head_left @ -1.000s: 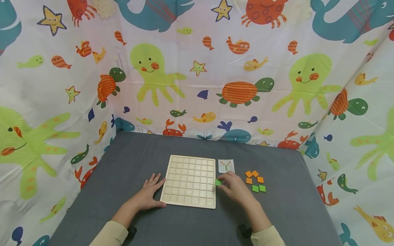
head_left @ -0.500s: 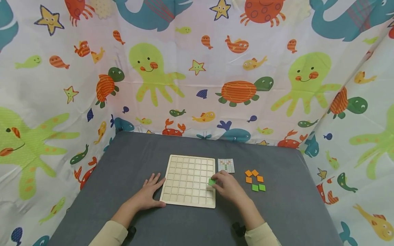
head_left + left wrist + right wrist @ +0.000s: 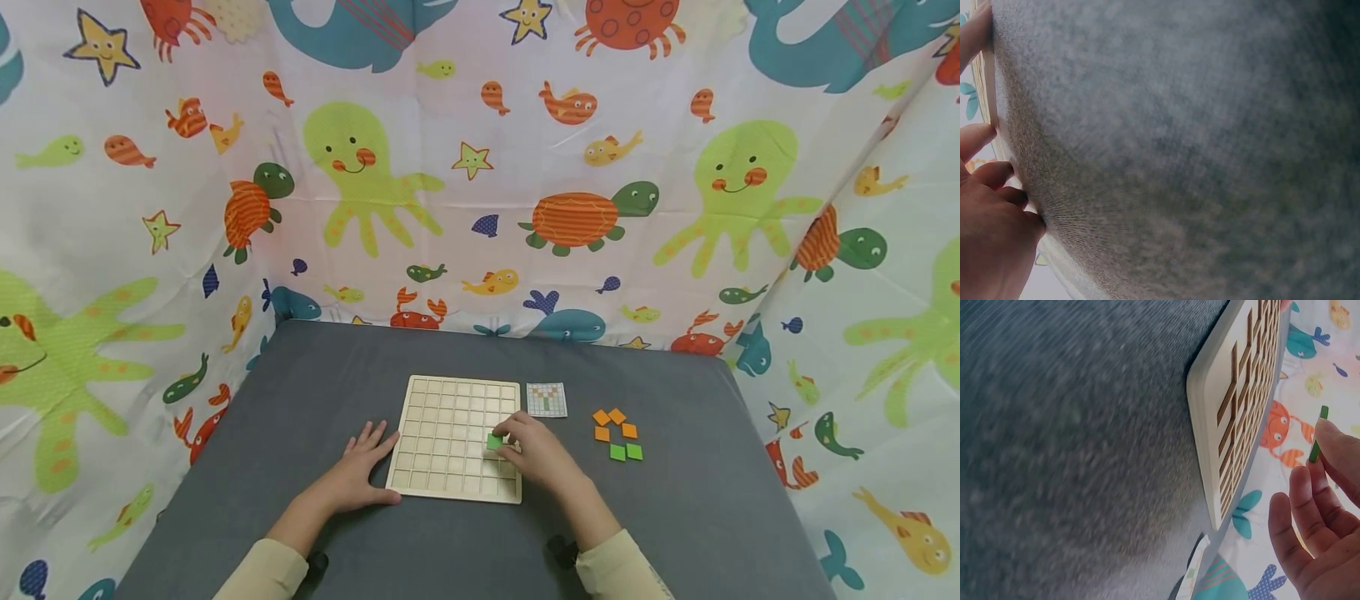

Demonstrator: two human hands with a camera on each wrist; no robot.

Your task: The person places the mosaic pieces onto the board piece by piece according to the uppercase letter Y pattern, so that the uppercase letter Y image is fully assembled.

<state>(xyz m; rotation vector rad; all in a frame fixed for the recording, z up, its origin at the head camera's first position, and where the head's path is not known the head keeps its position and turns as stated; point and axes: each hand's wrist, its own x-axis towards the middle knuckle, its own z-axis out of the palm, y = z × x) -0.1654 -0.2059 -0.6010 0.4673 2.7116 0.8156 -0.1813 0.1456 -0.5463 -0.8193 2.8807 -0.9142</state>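
A pale wooden grid board with rows of square recesses lies on the table. My right hand is over the board's right half and pinches a green square tile between thumb and fingers. In the right wrist view that green tile appears edge-on, held above the board. My left hand rests spread at the board's left edge, thumb and fingertips touching it. The left wrist view shows the left hand with fingers on the cloth and at the board's edge.
A small printed pattern card lies beyond the board's right corner. Right of it are several loose orange tiles and two green tiles. Grey cloth covers the table, and a sea-animal curtain stands behind and at both sides.
My right hand has moved left with the green tile, from the board's right edge to over its squares. The left hand keeps its place at the board's left edge.
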